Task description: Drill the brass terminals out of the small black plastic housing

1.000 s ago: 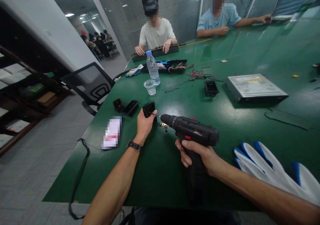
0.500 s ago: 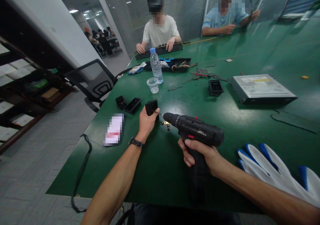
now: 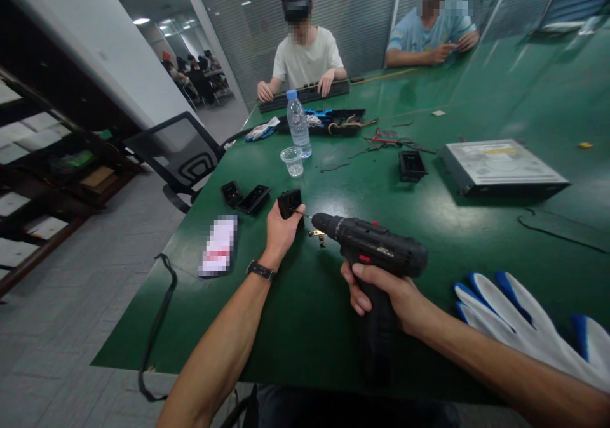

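My left hand (image 3: 283, 228) grips a small black plastic housing (image 3: 289, 203) above the green table. My right hand (image 3: 381, 288) is wrapped around the handle of a black cordless drill (image 3: 381, 244), a finger near the trigger. The drill points left, and its thin bit (image 3: 307, 216) reaches to the housing's near side; whether it sits in a screw I cannot tell. Small brass-coloured metal parts (image 3: 318, 235) lie on the table beneath the chuck. Two more black housings, a squarer one (image 3: 231, 194) and a longer one (image 3: 255, 199), rest left of my left hand.
A water bottle (image 3: 298, 126) and a plastic cup (image 3: 292, 161) stand ahead. Another black housing (image 3: 412, 166) and a metal disc drive (image 3: 508, 169) lie to the right. White-blue gloves (image 3: 519, 314) lie by my right forearm. Two people sit across the green table (image 3: 200, 333).
My hands, the housing and the drill hold almost the same position. Across the table, the person in blue has lowered a raised hand and brought both hands together.
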`<state>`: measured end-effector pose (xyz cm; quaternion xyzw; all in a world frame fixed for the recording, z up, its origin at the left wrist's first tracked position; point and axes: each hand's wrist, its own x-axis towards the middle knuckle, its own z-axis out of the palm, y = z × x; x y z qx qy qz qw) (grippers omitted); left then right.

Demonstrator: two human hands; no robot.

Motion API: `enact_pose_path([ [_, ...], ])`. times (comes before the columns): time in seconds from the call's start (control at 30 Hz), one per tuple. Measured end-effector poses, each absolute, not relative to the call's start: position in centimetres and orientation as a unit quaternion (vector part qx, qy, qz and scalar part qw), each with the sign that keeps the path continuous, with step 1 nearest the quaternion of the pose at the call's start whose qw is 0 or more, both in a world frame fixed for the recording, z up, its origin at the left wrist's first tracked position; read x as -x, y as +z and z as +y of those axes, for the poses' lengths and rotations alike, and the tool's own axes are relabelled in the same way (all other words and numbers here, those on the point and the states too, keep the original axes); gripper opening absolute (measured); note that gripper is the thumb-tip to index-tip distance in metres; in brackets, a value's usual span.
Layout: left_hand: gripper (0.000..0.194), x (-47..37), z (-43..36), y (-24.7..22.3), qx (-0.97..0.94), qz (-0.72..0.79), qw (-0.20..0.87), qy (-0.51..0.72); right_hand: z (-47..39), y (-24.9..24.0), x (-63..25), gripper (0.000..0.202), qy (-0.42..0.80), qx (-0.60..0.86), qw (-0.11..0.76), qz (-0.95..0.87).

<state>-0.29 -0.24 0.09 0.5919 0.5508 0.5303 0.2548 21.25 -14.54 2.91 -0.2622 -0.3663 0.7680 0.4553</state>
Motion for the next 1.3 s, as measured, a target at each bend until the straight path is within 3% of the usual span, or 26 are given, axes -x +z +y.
enact_pose_path([
  [1.3, 0.035, -0.02, -0.51, 0.57, -0.590, 0.550, 0.248, 0.536, -14.41, 2.96, -21.23, 0.019, 0.766, 0.270, 0.451, -0.370],
])
